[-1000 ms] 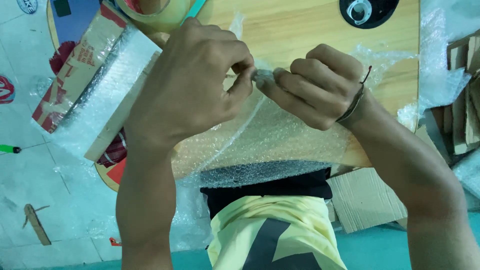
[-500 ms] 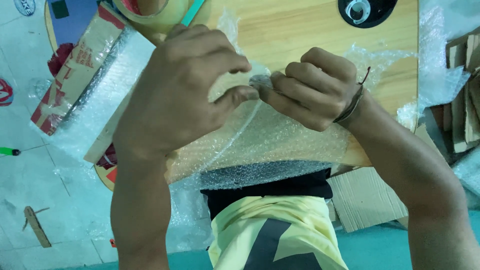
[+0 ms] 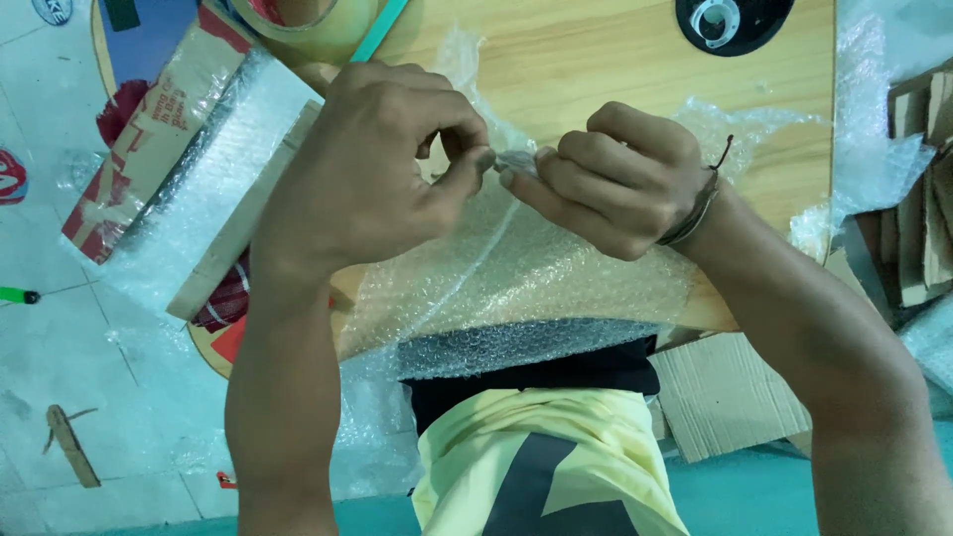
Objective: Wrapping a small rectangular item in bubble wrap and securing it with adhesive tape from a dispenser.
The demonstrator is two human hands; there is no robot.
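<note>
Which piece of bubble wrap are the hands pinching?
The bubble wrap sheet in front of the person; left hand and right hand pinch its top edge. The wrapped block lies untouched.

Both hands' fingers [image 3: 467,179] pinched together

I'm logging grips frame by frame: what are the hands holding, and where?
Both hands, left and right, pinch the top edge of the bubble wrap between their fingertips.

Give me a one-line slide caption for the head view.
Left hand and right hand pinch a small wad of bubble wrap together above a wooden table.
</note>
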